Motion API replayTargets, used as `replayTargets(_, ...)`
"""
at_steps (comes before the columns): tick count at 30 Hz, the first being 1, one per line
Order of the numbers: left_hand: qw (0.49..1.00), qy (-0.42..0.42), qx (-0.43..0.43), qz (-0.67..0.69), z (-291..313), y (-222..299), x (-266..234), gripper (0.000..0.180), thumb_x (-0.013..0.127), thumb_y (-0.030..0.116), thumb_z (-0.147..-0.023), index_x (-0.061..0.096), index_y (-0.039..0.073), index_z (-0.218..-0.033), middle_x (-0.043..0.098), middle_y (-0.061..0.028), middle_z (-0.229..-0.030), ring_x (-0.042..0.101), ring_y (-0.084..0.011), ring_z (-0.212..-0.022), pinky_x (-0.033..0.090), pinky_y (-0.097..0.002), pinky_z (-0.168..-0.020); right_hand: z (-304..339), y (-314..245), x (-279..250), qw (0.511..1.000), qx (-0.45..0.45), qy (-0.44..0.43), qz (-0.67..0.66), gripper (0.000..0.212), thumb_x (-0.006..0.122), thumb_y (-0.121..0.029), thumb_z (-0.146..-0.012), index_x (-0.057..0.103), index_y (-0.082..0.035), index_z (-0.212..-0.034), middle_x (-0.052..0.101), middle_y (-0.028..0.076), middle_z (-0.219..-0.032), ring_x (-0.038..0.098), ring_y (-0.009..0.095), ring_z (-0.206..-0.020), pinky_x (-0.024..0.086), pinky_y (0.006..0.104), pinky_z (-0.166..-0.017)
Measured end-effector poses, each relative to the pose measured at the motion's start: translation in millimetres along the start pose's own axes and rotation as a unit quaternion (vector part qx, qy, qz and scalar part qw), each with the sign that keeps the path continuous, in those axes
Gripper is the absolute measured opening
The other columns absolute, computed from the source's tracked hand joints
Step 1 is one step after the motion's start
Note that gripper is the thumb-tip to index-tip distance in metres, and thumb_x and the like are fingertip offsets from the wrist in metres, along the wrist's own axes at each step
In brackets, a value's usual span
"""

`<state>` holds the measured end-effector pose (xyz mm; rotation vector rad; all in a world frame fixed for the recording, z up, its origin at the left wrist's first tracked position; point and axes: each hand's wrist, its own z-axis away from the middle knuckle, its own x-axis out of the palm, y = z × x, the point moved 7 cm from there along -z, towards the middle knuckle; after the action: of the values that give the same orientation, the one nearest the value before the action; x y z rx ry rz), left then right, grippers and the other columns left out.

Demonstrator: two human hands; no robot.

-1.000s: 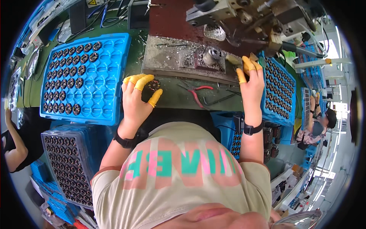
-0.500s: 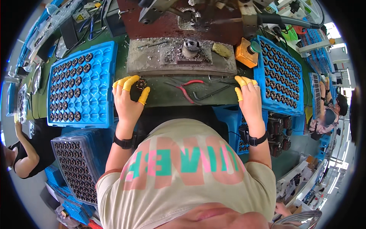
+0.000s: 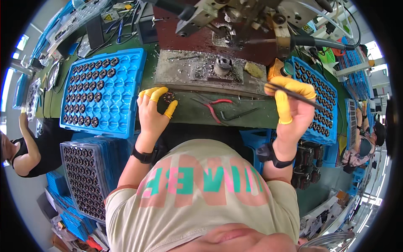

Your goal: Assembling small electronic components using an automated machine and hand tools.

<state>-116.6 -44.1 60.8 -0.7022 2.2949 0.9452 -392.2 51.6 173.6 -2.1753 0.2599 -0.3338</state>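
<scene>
My left hand (image 3: 153, 113), with yellow finger cots on the fingertips, rests at the bench edge with thumb and fingers apart. Between them lies a small round dark part with coppery spots (image 3: 169, 97), not visibly gripped. My right hand (image 3: 294, 103), also in yellow cots, is raised over the right side of the bench. Its fingers are closed around dark slim tweezers (image 3: 296, 95), whose narrow end points left. On the bench between my hands lie red-handled pliers (image 3: 211, 111) and a black hex key (image 3: 240, 114).
A metal block with a round fixture (image 3: 223, 66) and scattered shavings stands ahead, under machine parts. Blue trays of round parts stand left (image 3: 107, 98) and right (image 3: 321, 101). A stacked tray (image 3: 84, 180) sits lower left. Other people work at both sides.
My right hand has picked up the tweezers from the bench and lifted them. My left hand stays by the round part. The whole view has shifted slightly.
</scene>
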Motion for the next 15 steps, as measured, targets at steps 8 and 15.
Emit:
replayTargets(8, 0.999, 0.009, -0.006, 0.033, 2, -4, -3, 0.044, 0.083, 0.012, -0.066, 0.062, 0.007, -0.104, 0.062, -0.0112, -0.103, 0.055, -0.0354, -0.098, 0.045, -0.0421, -0.088, -36, -10, 43, 0.979, -0.112, 0.058, 0.163, 0.023, 0.067, 0.001, -0.088, 0.054, 0.003, -0.107, 0.068, 0.016, -0.1, 0.067, 0.017, -0.08, 0.054, 0.0262, -0.072)
replayTargets(15, 0.999, 0.006, -0.001, 0.043, 3, -5, -3, 0.046, 0.083, 0.012, -0.066, 0.063, 0.008, -0.107, 0.062, -0.0106, -0.104, 0.055, -0.0336, -0.098, 0.043, -0.0416, -0.087, -41, -4, 51, 0.975, -0.123, 0.074, 0.169, 0.024, 0.067, 0.002, -0.088, 0.053, 0.003, -0.108, 0.067, 0.015, -0.1, 0.067, 0.018, -0.081, 0.054, 0.0279, -0.074)
